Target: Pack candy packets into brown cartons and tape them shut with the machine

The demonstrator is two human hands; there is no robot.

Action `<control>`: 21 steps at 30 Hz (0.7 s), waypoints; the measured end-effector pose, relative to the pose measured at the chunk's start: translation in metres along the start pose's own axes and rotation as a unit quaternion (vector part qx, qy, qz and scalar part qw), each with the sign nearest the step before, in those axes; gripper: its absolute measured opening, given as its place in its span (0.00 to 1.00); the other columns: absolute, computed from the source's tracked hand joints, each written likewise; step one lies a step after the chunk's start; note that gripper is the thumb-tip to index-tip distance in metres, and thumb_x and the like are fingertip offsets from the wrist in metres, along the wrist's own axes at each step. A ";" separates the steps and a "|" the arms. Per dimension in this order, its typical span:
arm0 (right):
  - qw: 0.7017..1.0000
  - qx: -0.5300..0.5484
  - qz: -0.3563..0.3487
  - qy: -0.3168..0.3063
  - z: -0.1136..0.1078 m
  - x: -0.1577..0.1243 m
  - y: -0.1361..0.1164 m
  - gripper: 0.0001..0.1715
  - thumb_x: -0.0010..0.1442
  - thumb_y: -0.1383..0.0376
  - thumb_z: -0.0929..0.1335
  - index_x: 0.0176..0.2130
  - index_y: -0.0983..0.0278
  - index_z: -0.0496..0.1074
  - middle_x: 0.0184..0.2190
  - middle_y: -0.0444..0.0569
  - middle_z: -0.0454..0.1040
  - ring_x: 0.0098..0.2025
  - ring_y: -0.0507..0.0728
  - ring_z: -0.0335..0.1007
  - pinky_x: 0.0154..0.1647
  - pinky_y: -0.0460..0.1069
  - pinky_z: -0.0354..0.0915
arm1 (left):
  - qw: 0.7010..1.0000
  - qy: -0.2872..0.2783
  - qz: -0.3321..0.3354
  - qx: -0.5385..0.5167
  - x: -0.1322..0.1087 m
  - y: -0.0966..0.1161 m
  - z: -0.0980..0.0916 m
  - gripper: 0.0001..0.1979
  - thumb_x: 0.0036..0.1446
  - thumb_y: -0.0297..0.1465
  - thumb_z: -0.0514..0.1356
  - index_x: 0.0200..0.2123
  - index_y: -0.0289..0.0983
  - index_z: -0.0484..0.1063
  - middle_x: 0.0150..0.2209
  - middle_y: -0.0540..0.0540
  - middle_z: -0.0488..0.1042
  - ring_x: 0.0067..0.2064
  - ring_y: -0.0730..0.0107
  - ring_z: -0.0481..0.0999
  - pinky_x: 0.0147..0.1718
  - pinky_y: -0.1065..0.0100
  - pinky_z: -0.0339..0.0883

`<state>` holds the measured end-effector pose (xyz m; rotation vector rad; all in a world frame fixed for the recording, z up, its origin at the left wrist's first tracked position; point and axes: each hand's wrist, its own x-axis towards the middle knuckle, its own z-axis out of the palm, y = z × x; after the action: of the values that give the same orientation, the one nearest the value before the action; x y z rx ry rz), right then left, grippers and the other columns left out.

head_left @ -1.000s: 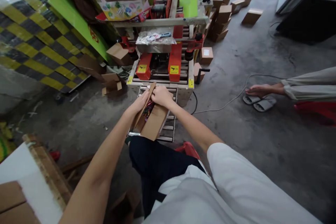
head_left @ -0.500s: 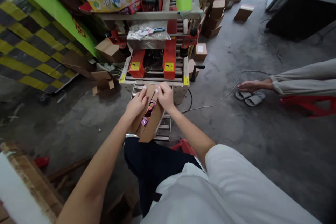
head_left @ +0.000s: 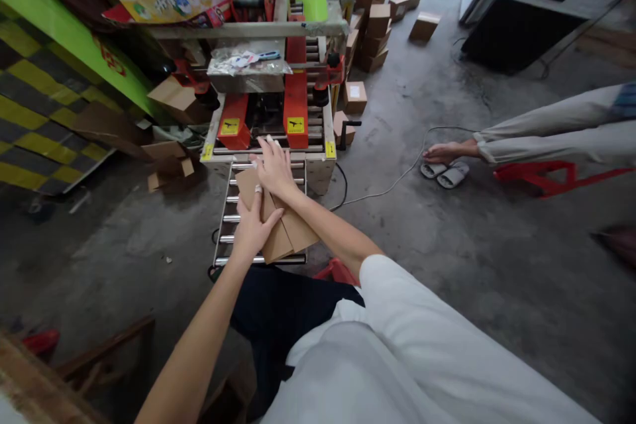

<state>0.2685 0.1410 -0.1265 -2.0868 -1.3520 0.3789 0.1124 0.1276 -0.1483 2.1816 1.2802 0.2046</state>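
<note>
A small brown cardboard box [head_left: 278, 236] lies at an angle on the roller conveyor [head_left: 229, 218] in front of me, its top flaps folded over so its contents are hidden. My left hand [head_left: 252, 228] rests on the near left flap with fingers and thumb apart. Across the far end of the box lies my right hand [head_left: 273, 169], fingers stretched out toward the machine. Both hands look open and press on the cardboard from above. White wraps show on some fingertips.
Beyond the conveyor stands a carton-sealing machine with red belt housings [head_left: 297, 109] and a black crank handle [head_left: 348, 134]. Small cartons [head_left: 376, 30] are stacked to its right. A seated person's legs [head_left: 541, 129], slippers [head_left: 452, 174] and a cable [head_left: 392, 192] are at right.
The flaps have come down over the purple packets that showed inside. My hands went from pinching the flaps to lying flat on them. The view has shifted right.
</note>
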 end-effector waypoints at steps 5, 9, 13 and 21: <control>0.959 -0.027 -0.242 -0.144 -0.022 -0.123 0.022 0.58 0.60 0.41 0.70 0.74 0.65 0.47 0.74 0.64 0.46 0.75 0.73 0.39 0.74 0.71 0.35 | 0.996 0.005 0.042 -0.075 0.004 -0.015 0.006 0.43 0.58 0.46 0.65 0.72 0.47 0.54 0.73 0.34 0.42 0.69 0.40 0.62 0.65 0.46 0.61; 0.938 -0.085 -0.295 -0.160 -0.024 -0.144 0.031 0.68 0.50 0.46 0.79 0.75 0.62 0.47 0.74 0.66 0.46 0.75 0.75 0.39 0.74 0.71 0.35 | 0.986 -0.026 0.076 -0.144 0.009 -0.036 0.005 0.40 0.62 0.49 0.61 0.73 0.47 0.53 0.75 0.39 0.42 0.74 0.49 0.50 0.71 0.49 0.50; 0.932 -0.124 -0.304 -0.154 -0.008 -0.103 0.018 0.65 0.54 0.50 0.78 0.73 0.75 0.48 0.73 0.72 0.45 0.75 0.74 0.38 0.74 0.70 0.37 | 0.960 -0.012 0.023 -0.279 0.001 -0.053 0.003 0.37 0.65 0.51 0.55 0.72 0.43 0.56 0.73 0.41 0.54 0.74 0.55 0.53 0.71 0.53 0.53; 0.975 -0.131 -0.166 -0.062 0.027 0.049 -0.002 0.58 0.53 0.55 0.78 0.70 0.78 0.56 0.71 0.75 0.50 0.74 0.76 0.45 0.73 0.71 0.40 | 0.893 0.098 -0.191 -0.397 -0.073 -0.092 -0.012 0.37 0.54 0.56 0.64 0.58 0.37 0.72 0.58 0.34 0.76 0.53 0.51 0.80 0.51 0.52 0.77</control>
<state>0.2737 0.1951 -0.1415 -2.0136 -1.8780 0.1982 0.0006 0.1045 -0.1786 1.2148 1.3804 0.6684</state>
